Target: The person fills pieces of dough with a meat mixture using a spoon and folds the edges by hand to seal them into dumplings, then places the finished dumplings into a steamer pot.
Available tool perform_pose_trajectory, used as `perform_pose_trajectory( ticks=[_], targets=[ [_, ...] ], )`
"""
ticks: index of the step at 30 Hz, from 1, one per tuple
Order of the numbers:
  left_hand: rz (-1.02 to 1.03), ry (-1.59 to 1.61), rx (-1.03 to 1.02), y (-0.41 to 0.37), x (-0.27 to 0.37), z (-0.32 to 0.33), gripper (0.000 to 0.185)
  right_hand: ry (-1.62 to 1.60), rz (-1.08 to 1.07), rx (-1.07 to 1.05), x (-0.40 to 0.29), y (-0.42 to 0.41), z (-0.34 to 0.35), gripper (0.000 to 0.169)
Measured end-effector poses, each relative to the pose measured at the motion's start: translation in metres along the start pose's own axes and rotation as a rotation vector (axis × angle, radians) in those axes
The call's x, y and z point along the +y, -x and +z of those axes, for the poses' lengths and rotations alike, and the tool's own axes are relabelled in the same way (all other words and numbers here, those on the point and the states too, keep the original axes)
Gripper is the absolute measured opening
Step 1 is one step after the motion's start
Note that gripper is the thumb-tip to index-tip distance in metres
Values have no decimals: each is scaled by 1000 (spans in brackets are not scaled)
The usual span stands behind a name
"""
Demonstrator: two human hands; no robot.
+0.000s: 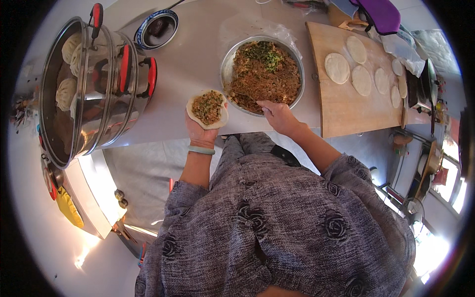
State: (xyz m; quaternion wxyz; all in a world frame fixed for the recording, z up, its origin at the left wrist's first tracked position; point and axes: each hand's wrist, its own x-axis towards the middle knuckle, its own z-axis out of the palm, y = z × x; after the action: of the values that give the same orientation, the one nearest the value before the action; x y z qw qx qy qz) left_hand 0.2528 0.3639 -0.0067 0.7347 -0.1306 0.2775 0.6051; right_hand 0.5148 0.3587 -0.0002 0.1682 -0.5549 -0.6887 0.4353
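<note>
A round dough wrapper (190, 113) heaped with chopped filling (207, 107) rests in my left hand (202, 131), just left of a large metal bowl (223, 70). My right hand (281, 118) is at the bowl's near rim, its fingers closed on a thin utensil (248, 97) whose far end lies in the brown filling mixture (271, 83). Chopped greens (272, 59) lie on top of that mixture. To the right, several flat dough rounds (337, 68) lie on a wooden board (334, 107).
A stacked metal steamer (115, 100) with red handles stands at the left, pleated buns (66, 94) inside. Behind it is a blue-patterned bowl (157, 29) with dark contents. Plastic bags (402, 48) and a purple item (380, 15) lie beyond the board. The table edge runs before me.
</note>
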Motion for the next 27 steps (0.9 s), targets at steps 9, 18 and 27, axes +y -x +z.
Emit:
perform_pose_trajectory(
  ticks=[9, 18, 27],
  targets=[
    [-85, -18, -17, -8, -9, -11, 49, -135, 367, 12, -24, 26, 17, 33],
    [-140, -31, -184, -18, -10, -26, 53, -1065, 747, -4, -23, 16, 28, 33],
    [-134, -39, -204, -26, -10, 10, 52, -1191, 628, 43, -36, 13, -14, 35]
  ],
)
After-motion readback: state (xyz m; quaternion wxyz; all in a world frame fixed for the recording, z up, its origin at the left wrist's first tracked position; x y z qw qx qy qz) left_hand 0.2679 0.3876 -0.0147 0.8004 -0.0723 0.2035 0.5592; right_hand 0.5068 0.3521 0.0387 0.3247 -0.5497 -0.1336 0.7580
